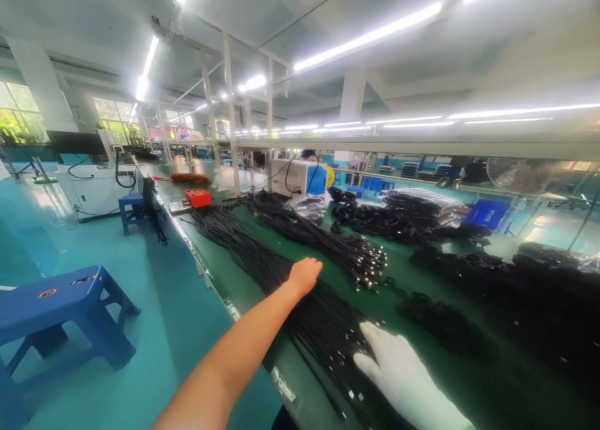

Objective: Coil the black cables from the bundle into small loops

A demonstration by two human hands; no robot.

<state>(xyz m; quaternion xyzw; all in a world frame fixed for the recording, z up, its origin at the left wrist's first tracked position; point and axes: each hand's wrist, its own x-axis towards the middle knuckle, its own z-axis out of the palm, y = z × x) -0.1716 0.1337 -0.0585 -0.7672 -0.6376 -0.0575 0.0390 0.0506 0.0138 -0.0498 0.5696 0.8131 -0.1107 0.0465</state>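
A long bundle of black cables (281,280) is lying lengthwise on the green bench (422,280), and the left hand (304,275) is resting on top of it with the bare arm stretched far forward and the fingers curled down into the strands, though whether they are gripping any cannot be told. The right hand (398,370), in a white glove, is lying open and flat on the near end of the same bundle, fingers spread toward the left. A second bundle (319,233) is running just beside, with a red box (197,197) farther along and a blue stool (60,311) on the floor to the left.
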